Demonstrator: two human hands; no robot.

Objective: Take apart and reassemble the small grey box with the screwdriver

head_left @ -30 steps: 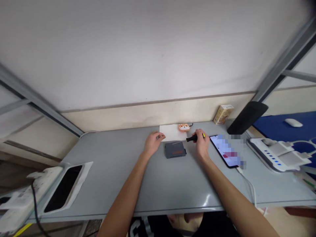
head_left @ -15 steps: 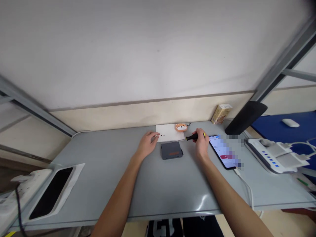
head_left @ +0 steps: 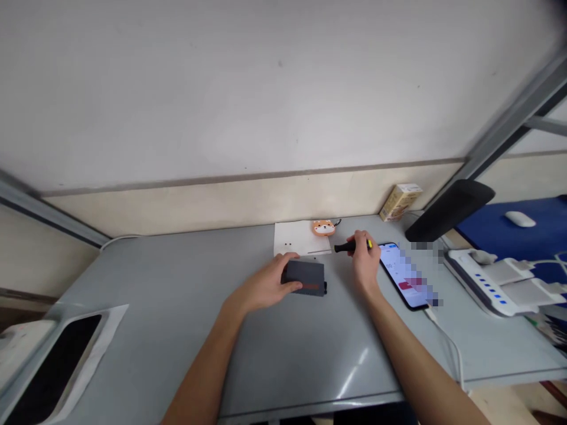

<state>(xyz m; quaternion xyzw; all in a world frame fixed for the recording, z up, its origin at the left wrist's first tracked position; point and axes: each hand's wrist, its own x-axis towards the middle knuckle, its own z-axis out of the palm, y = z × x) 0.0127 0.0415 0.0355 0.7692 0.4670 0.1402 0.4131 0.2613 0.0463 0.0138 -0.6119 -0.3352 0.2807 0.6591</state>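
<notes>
My left hand (head_left: 270, 285) grips the left end of a flat dark-grey box (head_left: 308, 276), thumb on the near side and fingers at the far side. Orange print shows on the box's top. In my right hand (head_left: 364, 260) is a screwdriver (head_left: 348, 245) with a black and yellow handle; it points left, and its thin shaft is hard to make out. Behind the box lies a white sheet of paper (head_left: 290, 234) with two small dark screws (head_left: 287, 244) on it. Another small dark speck (head_left: 315, 258) rests just past the box's far edge.
An orange animal-face case (head_left: 323, 228) sits on the paper. To the right are a lit phone (head_left: 402, 274) with a cable, a power strip (head_left: 481, 283), a small carton (head_left: 400, 202) and a black upright object (head_left: 449, 209). A dark-screened device (head_left: 59, 366) lies at left.
My left hand has come from the paper's edge down onto the box and taken hold of its left end. The box is slightly turned and nearer me. The right hand keeps the screwdriver.
</notes>
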